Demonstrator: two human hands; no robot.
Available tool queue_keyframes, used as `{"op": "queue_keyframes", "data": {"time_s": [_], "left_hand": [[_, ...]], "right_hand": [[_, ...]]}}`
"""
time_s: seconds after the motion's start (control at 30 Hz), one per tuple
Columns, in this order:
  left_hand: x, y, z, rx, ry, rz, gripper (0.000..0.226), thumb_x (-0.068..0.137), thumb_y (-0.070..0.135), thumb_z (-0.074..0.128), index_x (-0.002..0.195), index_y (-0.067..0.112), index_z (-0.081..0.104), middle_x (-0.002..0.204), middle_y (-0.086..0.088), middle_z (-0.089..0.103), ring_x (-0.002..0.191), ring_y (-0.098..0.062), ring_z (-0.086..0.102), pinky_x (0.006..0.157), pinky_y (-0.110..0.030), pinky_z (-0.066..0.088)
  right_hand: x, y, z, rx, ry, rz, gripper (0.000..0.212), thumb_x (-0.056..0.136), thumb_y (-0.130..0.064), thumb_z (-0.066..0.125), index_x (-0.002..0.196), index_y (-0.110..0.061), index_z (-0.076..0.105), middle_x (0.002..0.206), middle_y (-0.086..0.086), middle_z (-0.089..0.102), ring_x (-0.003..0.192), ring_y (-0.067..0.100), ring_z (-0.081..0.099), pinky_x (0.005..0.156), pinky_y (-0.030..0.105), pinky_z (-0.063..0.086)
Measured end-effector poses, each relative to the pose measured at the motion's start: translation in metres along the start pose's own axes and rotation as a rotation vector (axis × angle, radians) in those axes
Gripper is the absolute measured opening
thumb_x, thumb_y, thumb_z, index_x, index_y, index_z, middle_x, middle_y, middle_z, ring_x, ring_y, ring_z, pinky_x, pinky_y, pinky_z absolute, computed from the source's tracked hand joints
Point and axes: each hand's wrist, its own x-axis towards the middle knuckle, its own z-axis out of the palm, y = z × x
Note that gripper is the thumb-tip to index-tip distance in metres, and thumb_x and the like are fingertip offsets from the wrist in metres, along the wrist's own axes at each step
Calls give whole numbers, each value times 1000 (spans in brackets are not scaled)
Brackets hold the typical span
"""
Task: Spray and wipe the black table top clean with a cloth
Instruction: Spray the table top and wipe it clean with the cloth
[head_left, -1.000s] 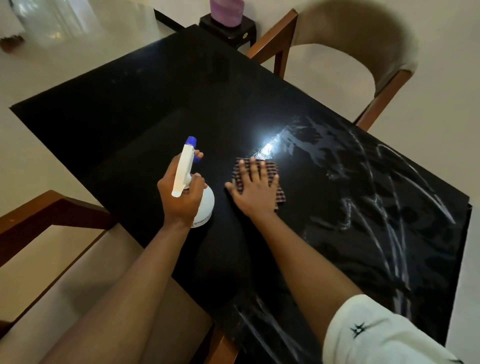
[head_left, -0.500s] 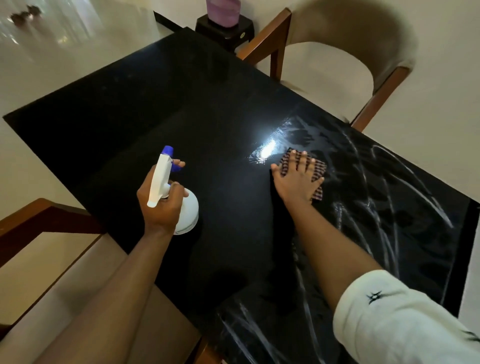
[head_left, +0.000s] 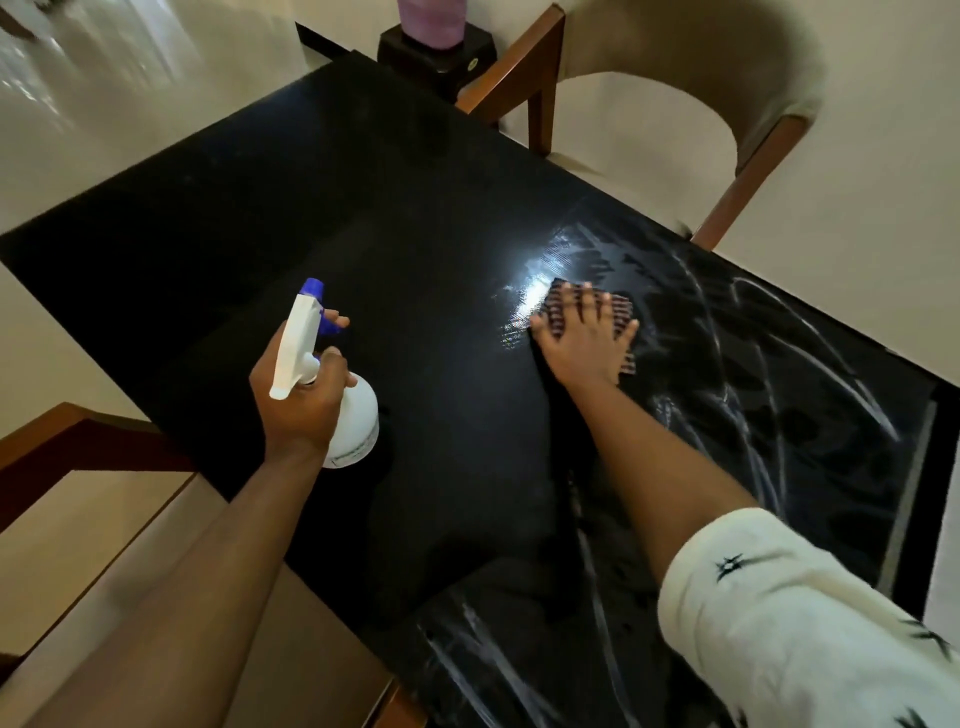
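The black table top (head_left: 322, 218) fills the middle of the view. Its right half carries wet white streaks, and a bright light glare lies just left of the cloth. My left hand (head_left: 298, 395) grips a white spray bottle (head_left: 353, 426) with a blue nozzle, held upright over the table's near left side, one finger on the trigger. My right hand (head_left: 584, 338) lies flat with spread fingers on a small checked cloth (head_left: 621, 312) and presses it onto the table near the middle.
A wooden chair with a beige seat (head_left: 675, 119) stands at the table's far right side. Another wooden chair (head_left: 78, 499) sits at the near left edge. A pink pot on a small dark stand (head_left: 436, 47) is beyond the far corner.
My right hand slid the cloth to the right across the table, from close beside the bottle out to the streaked area. My left hand kept hold of the spray bottle.
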Motion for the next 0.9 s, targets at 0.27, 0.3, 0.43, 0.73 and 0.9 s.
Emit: {"op": "queue_keyframes", "data": {"time_s": [0.27,0.3,0.43,0.73,0.9], "left_hand": [[29,39,17,137,-365,50,39,81,2,58,107,32,55,99,-1,65,88,-21,65,79,-40,56],[36,46,25,175,-439,39,35,82,3,59,105,29,58,96,-4,66,87,-22,65,81,-43,55],[62,69,66,266,-711,-95,40,84,3,59,123,14,58,108,-9,63,96,-23,61,87,-40,49],[98,97,147,416,-842,-207,21,82,5,61,100,15,62,104,-14,69,97,-28,65,86,-42,53],[107,87,149,406,-669,-194,44,84,11,64,127,7,52,101,-11,64,88,-25,65,78,-40,58]], "right_hand": [[-6,42,-11,-14,-8,58,76,92,-70,21,155,-29,8,163,0,0,149,25,-2,116,56,-3],[-6,43,-12,-13,-13,58,76,92,-70,20,155,-29,7,163,0,-1,149,25,-3,115,56,-4],[-4,44,-11,1,-38,32,79,90,-72,20,155,-29,4,163,1,-3,149,24,-5,115,56,-5],[0,66,-23,-85,-92,-97,84,87,-77,18,154,-29,5,163,1,1,149,22,-2,116,52,-7],[-2,61,-12,-97,27,-61,80,88,-76,14,154,-30,6,163,0,1,149,23,-4,111,56,-17]]}}
